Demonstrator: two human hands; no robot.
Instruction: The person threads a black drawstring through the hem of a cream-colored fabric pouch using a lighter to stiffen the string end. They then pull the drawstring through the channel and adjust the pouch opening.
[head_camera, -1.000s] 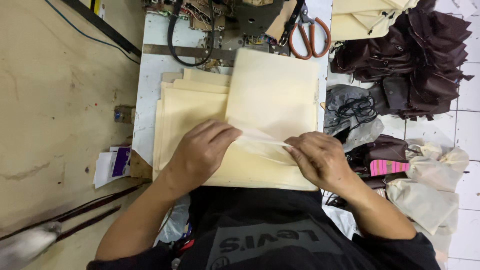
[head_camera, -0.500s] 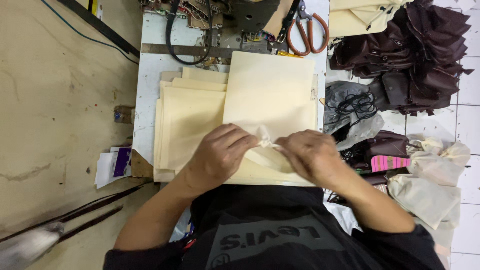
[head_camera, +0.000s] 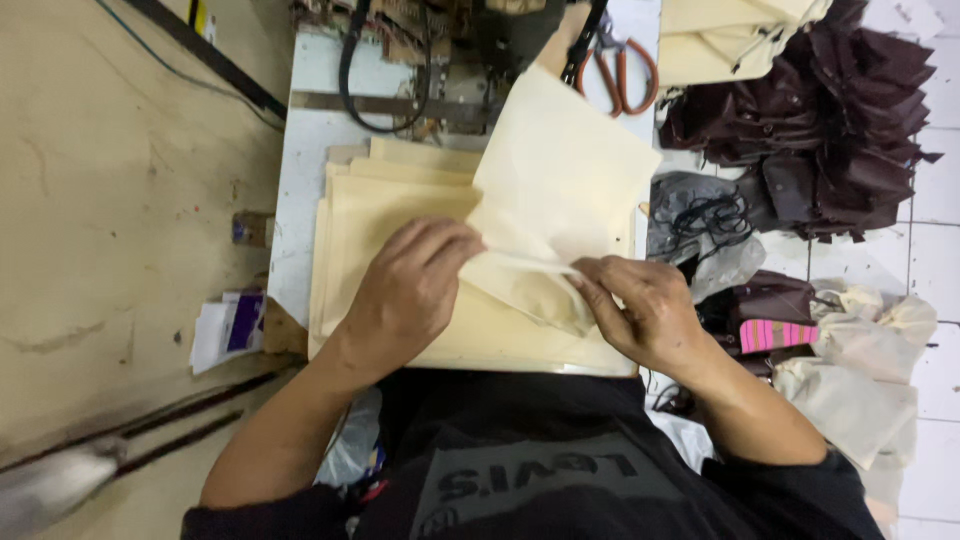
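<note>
A cream cloth piece (head_camera: 560, 190) is pinched at its lower edge by the left hand (head_camera: 410, 290) and the right hand (head_camera: 640, 310), and lifted off a stack of cream cloth (head_camera: 380, 200) on the white table (head_camera: 300, 150). Scissors (head_camera: 625, 70) and dark brown cloth (head_camera: 810, 130) lie beyond.

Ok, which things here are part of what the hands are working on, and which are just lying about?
In hand:
- left hand and right hand, both pinching the cream fabric piece, lifted and folded
- stack of cream fabric pieces beneath

Lying about:
- orange-handled scissors
- dark brown fabric pile
- black cord in a clear bag
- cream drawstring bags
</note>
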